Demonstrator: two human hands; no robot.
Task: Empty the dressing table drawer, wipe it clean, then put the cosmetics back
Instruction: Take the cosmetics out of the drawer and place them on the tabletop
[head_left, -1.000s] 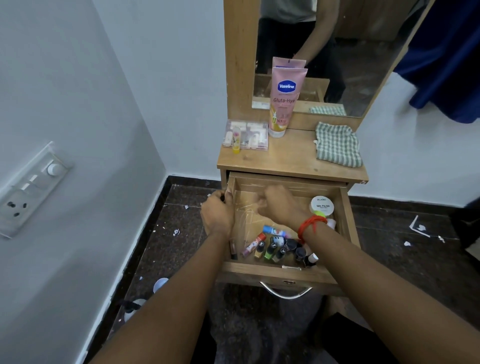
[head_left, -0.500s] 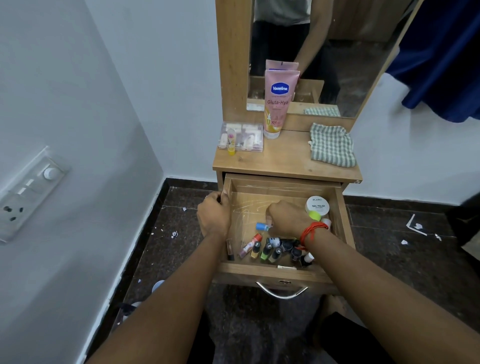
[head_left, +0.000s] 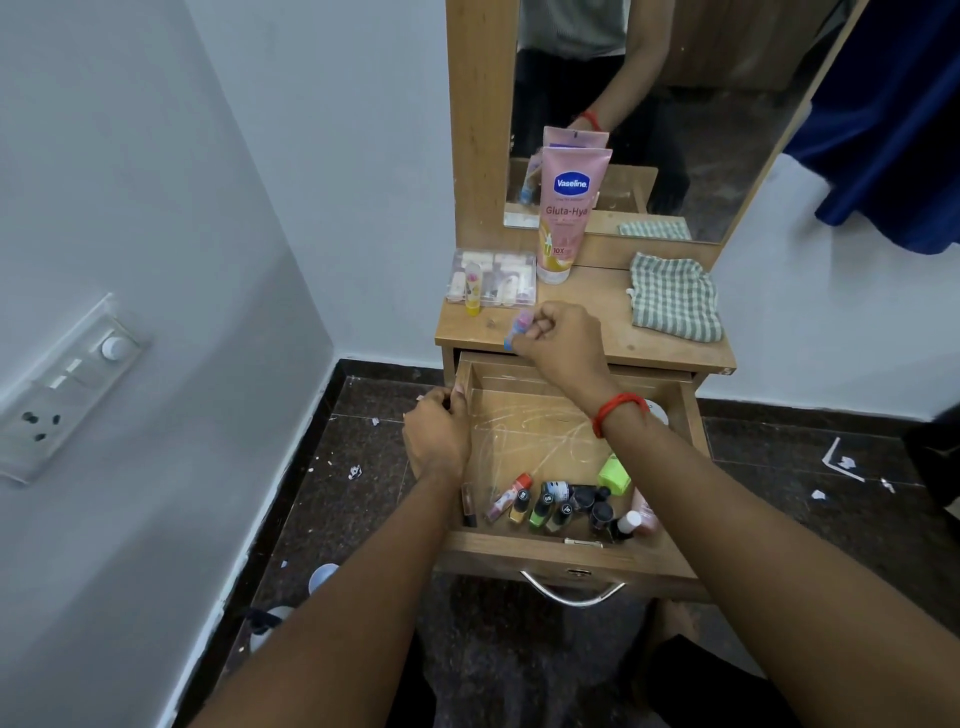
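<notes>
The wooden drawer (head_left: 571, 558) stands pulled out, with several small nail polish bottles (head_left: 545, 506) and a green bottle (head_left: 614, 474) gathered at its front. My right hand (head_left: 558, 343) is raised over the tabletop's front edge, shut on a small blue-capped tube (head_left: 517, 330). My left hand (head_left: 436, 434) grips the drawer's left side wall. On the tabletop (head_left: 613, 338) stand a pink Vaseline tube (head_left: 566, 213), a clear plastic case (head_left: 493, 283) with a yellow lip balm (head_left: 471, 293) in front, and a green checked cloth (head_left: 675, 299).
A mirror (head_left: 675, 104) rises behind the tabletop. A white wall with a switch panel (head_left: 62, 389) is at the left. Paper scraps litter the dark floor (head_left: 363, 441). A white jar lid (head_left: 660, 413) peeks from behind my right wrist. Blue fabric (head_left: 893, 130) hangs at right.
My right hand took the blue-capped tube from the drawer and lifted it up to the tabletop's front edge. My left hand stayed on the drawer's left wall.
</notes>
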